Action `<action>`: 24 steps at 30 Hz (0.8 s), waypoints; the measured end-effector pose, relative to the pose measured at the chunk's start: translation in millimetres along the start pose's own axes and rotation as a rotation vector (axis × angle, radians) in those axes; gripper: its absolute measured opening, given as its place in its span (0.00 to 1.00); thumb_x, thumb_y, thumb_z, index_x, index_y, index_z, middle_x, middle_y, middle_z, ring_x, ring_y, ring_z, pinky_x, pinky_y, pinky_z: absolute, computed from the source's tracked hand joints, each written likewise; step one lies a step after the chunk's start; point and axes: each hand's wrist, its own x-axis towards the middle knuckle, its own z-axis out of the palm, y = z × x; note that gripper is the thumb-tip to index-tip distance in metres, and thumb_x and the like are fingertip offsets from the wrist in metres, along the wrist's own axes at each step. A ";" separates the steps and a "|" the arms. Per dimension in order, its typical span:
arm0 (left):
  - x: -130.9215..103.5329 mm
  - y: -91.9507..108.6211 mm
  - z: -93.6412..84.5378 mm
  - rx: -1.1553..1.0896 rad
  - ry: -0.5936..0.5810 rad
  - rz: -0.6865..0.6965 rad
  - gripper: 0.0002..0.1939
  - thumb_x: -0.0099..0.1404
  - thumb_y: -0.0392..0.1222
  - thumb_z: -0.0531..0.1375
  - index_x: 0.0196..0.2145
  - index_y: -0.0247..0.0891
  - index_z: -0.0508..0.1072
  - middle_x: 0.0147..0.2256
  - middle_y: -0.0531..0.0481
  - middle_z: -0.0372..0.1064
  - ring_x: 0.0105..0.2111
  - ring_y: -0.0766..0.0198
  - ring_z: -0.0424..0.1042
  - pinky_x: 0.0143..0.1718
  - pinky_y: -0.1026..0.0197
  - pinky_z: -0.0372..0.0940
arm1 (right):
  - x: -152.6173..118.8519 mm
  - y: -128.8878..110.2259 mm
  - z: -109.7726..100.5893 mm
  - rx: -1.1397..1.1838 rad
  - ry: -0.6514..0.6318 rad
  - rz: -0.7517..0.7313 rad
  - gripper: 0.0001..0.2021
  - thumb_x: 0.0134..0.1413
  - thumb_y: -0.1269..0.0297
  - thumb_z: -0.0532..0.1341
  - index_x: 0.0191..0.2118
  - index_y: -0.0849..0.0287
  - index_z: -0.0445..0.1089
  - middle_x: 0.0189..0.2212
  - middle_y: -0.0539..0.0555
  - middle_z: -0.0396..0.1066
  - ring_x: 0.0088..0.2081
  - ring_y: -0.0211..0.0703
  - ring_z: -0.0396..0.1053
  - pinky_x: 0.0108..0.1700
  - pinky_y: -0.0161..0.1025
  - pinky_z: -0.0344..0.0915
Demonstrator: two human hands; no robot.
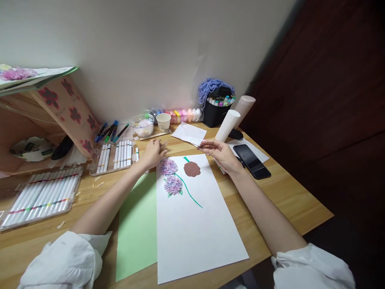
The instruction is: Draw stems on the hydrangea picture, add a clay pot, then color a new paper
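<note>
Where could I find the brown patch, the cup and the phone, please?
Brown patch (191,169): head view, middle of its flat surface.
Cup (163,125): head view, front of its outer wall.
Phone (252,161): head view, middle of its upper face.

Wooden table (288,208): 2 marker trays (110,171), white sheet (201,237) apparently overlapping green paper (136,233).
</note>
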 end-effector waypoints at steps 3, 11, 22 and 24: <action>-4.9 3.3 0.9 0.083 0.070 0.008 0.18 0.62 0.40 0.55 0.48 0.29 0.64 0.52 0.32 0.59 0.56 0.45 0.57 0.57 0.43 0.49 | -5.9 3.4 12.5 -0.107 -0.090 0.056 0.10 0.42 0.64 0.69 0.34 0.59 0.75 0.32 0.53 0.76 0.36 0.41 0.74 0.42 0.40 0.70; -103.4 53.6 10.3 0.242 -0.087 0.535 0.12 0.65 0.33 0.46 0.39 0.35 0.68 0.40 0.41 0.68 0.38 0.57 0.67 0.37 0.57 0.64 | -25.4 31.7 37.7 -0.194 -0.165 0.224 0.12 0.43 0.59 0.68 0.31 0.63 0.74 0.28 0.55 0.74 0.28 0.41 0.73 0.30 0.39 0.71; -93.3 58.3 14.2 -0.934 -0.501 -0.197 0.21 0.67 0.54 0.50 0.43 0.34 0.71 0.41 0.42 0.72 0.38 0.60 0.72 0.42 0.57 0.66 | -40.5 7.0 47.4 -0.303 -0.078 -0.059 0.06 0.48 0.64 0.66 0.33 0.57 0.71 0.32 0.54 0.74 0.34 0.44 0.73 0.36 0.41 0.71; -85.5 61.5 13.4 -1.177 -0.555 -0.255 0.22 0.64 0.56 0.55 0.41 0.33 0.73 0.42 0.42 0.72 0.41 0.61 0.72 0.48 0.59 0.64 | -46.8 0.6 53.8 -0.451 -0.065 -0.204 0.04 0.48 0.67 0.66 0.33 0.56 0.72 0.30 0.53 0.74 0.34 0.43 0.72 0.37 0.41 0.71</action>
